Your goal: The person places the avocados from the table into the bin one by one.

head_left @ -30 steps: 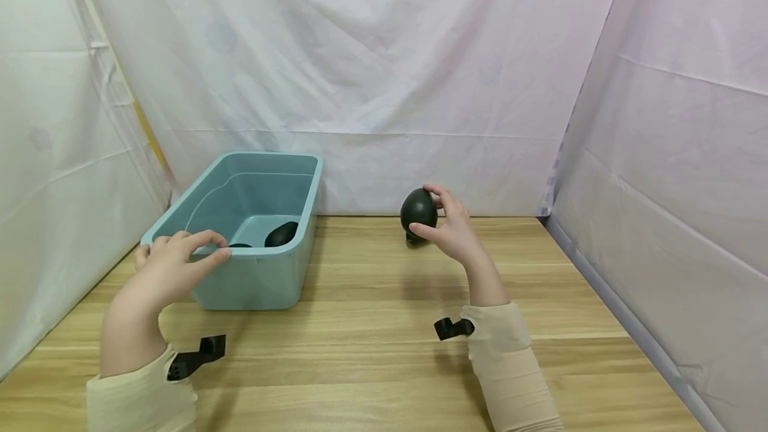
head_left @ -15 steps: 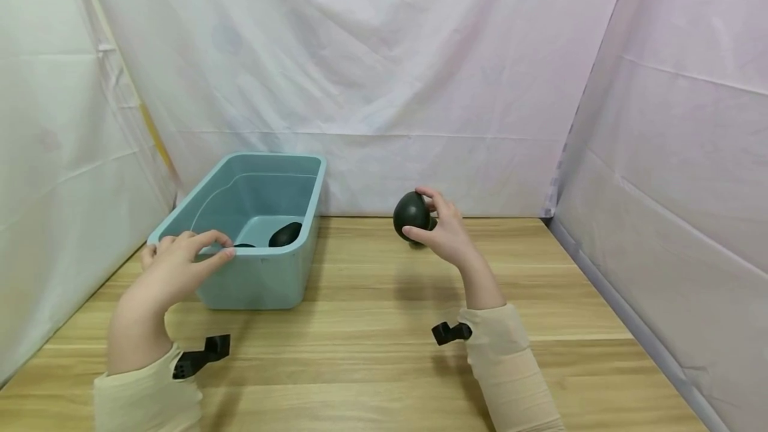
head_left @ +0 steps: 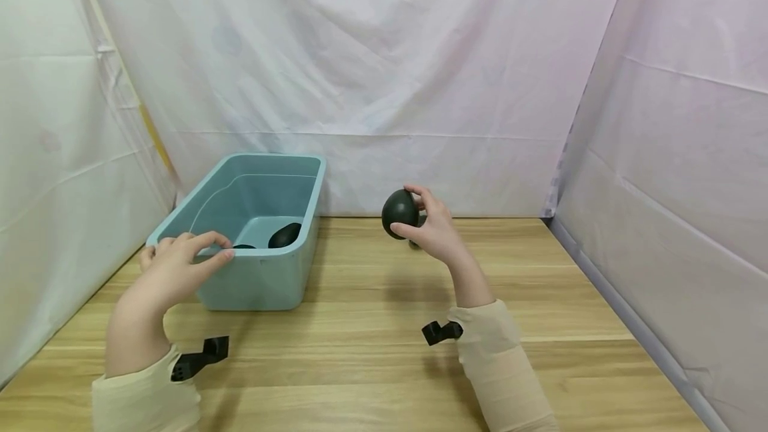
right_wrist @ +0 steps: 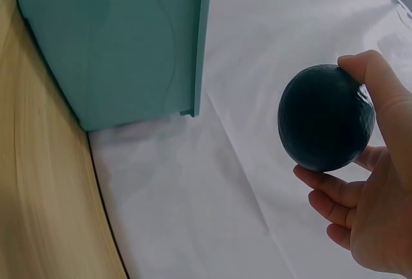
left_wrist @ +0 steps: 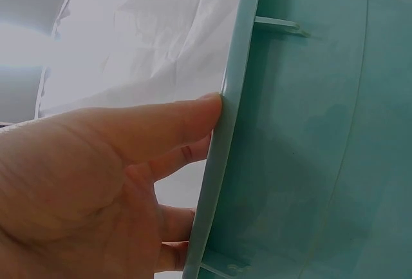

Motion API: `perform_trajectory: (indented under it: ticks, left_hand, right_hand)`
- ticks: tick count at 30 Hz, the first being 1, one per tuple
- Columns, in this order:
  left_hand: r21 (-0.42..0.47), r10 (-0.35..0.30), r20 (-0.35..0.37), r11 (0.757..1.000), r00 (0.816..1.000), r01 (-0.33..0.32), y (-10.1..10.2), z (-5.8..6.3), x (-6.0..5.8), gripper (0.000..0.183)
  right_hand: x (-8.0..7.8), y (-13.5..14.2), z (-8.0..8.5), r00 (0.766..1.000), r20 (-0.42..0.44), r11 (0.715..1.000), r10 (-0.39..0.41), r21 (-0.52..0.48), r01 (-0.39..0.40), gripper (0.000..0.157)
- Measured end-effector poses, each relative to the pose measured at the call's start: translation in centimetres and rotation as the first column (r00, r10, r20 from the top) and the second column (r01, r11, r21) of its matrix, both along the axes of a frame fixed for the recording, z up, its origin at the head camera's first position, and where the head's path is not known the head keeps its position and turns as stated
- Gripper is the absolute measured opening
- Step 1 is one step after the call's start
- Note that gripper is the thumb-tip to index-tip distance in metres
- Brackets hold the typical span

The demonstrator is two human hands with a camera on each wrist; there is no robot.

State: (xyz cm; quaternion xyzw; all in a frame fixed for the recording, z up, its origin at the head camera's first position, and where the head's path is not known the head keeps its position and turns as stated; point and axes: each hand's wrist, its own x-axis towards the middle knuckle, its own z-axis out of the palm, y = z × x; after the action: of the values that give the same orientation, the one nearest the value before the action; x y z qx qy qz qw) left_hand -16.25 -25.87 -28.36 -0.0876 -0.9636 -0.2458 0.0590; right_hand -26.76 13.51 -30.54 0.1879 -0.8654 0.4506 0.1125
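In the head view my right hand [head_left: 433, 229] holds a dark green avocado [head_left: 399, 213] between thumb and fingers, above the table at the back. The right wrist view shows the same avocado [right_wrist: 322, 118] pinched with the thumb on one side and fingertips on the other. Behind my right hand is another dark object [head_left: 415, 245], mostly hidden. My left hand [head_left: 171, 269] grips the near rim of a blue-green plastic bin [head_left: 258, 279], with the thumb outside. Inside the bin lies a dark avocado [head_left: 285, 235]. A second dark shape [head_left: 243, 246] barely shows behind the near rim.
A wood-grain table [head_left: 360, 352] carries the bin at the left. White cloth hangs behind the table [head_left: 384, 85] and along both sides. Black camera mounts sit on the left wrist [head_left: 200, 358] and right wrist [head_left: 442, 333].
My right hand has moved left with the avocado, away from the dark object behind it, which shows a bit more. The left hand stays on the bin's rim.
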Motion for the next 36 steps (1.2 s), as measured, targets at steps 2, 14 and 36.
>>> perform_trajectory:
  ticks: [2,14,36]
  left_hand:
    - [0.002,-0.004,0.001,1.0,1.0,0.004,-0.1,-0.1,0.0,0.037]
    - [0.002,-0.004,-0.007,1.0,1.0,0.004,0.0,-0.1,0.1,0.036]
    - [0.001,0.0,-0.011,1.0,1.0,0.0,0.0,0.0,0.0,0.036]
  right_hand:
    - [0.0,-0.4,0.2,1.0,0.001,1.0,0.008,-0.002,-0.008,0.072]
    - [-0.1,-2.8,1.4,0.999,0.006,0.999,0.034,-0.017,-0.034,0.072]
    - [-0.8,-5.6,2.3,0.995,-0.052,0.996,0.084,-0.036,-0.086,0.071]
